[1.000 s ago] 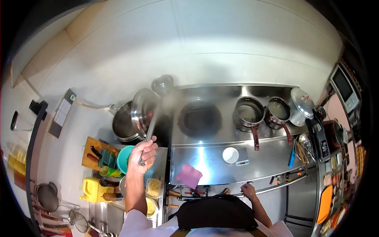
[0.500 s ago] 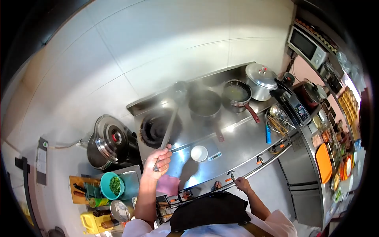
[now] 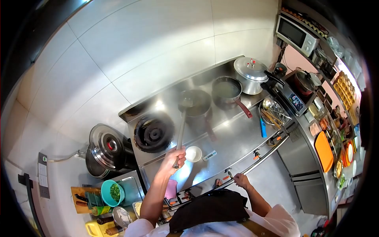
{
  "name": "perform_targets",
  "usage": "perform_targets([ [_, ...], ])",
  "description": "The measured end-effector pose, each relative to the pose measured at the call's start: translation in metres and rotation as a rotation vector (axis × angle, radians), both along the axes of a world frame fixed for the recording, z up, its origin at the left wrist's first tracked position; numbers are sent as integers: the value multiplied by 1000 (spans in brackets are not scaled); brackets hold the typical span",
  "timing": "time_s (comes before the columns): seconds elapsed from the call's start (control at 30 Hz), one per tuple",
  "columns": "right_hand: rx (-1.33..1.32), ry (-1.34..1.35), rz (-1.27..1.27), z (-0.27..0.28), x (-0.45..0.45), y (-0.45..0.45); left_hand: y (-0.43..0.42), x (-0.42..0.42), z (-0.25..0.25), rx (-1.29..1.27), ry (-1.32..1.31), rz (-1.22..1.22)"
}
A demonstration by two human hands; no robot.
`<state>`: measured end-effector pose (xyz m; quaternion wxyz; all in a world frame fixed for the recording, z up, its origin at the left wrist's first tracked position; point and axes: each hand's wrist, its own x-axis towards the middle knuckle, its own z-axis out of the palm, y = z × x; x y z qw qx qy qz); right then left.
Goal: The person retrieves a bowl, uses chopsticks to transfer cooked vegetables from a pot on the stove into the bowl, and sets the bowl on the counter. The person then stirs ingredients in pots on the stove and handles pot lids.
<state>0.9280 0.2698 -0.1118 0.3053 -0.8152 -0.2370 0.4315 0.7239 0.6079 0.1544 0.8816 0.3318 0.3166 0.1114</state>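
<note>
Ladle [image 3: 182, 130] is held in the left hand [image 3: 173, 160], fingers clenched round the near end of its handle. Head is seen at the middle pot [image 3: 205, 112], left of the saucepan [image 3: 231, 102]; whether it is dipped in or held just above cannot be told through the haze. Right hand [image 3: 241, 180] is placed at the near edge of the stove [image 3: 233, 128], by the rail [image 3: 268, 154] and 1 valve [image 3: 228, 173]; fingers are curled, but whether anything is grasped cannot be told. 1 bowl [image 3: 193, 153] is set by the scale [image 3: 210, 155], just right of the left hand. Step in hand is judged to be ladle work over the middle pot. For the next move, a firm grip, a level head and clearance from the rim are called for.
</note>
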Motion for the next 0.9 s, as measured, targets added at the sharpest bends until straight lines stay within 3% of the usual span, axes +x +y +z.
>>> perform_targets([
  [0.6,-27,9,7,-12,0,3,-7,6,-31,532,363,-49],
  [0.9,-49,-28,61,-12,-1,12,-8,-5,-23,776,482,-74],
])
